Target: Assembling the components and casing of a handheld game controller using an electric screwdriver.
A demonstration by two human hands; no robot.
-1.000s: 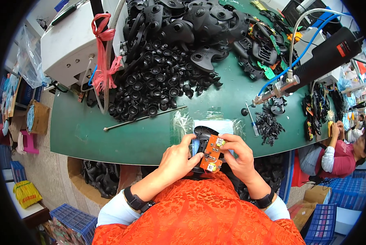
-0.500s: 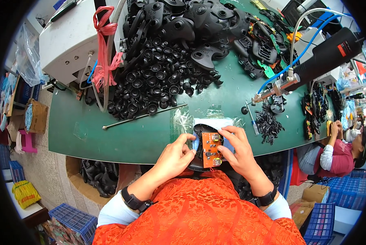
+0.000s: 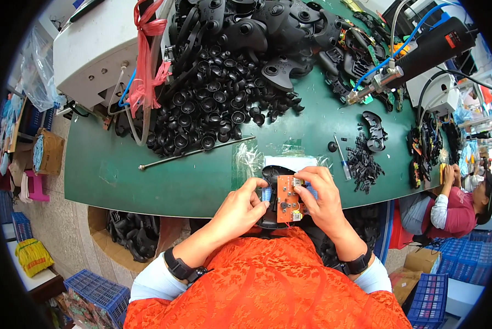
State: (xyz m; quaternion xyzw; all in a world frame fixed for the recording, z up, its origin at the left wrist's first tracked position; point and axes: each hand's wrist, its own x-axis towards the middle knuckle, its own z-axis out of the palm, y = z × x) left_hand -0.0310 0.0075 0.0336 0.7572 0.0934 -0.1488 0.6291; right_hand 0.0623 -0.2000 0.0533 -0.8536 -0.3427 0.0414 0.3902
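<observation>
An orange circuit board (image 3: pixel 285 204) with small buttons and metal parts is held over a black controller shell (image 3: pixel 269 220) at the table's near edge. My right hand (image 3: pixel 321 198) pinches the board's upper right between thumb and fingers. At the shell's left side, my left hand (image 3: pixel 239 205) has its index finger and thumb curled against the rim. A blue patterned surface (image 3: pixel 266 194) shows between those fingertips. The underside of the board and the other left fingers' contact are hidden.
Black dome-shaped caps (image 3: pixel 215 104) and controller shells (image 3: pixel 279 71) are heaped at the back. A metal rod (image 3: pixel 196 153) lies left. To the right are small black parts (image 3: pixel 364 162), a thin blue-ended tool (image 3: pixel 343 162) and a hanging screwdriver (image 3: pixel 421 57). A co-worker (image 3: pixel 462 203) sits far right.
The board has shifted slightly right, and my right fingers have closed on its upper edge. My left hand stays by the shell. The hanging screwdriver has swung upward, away from me.
</observation>
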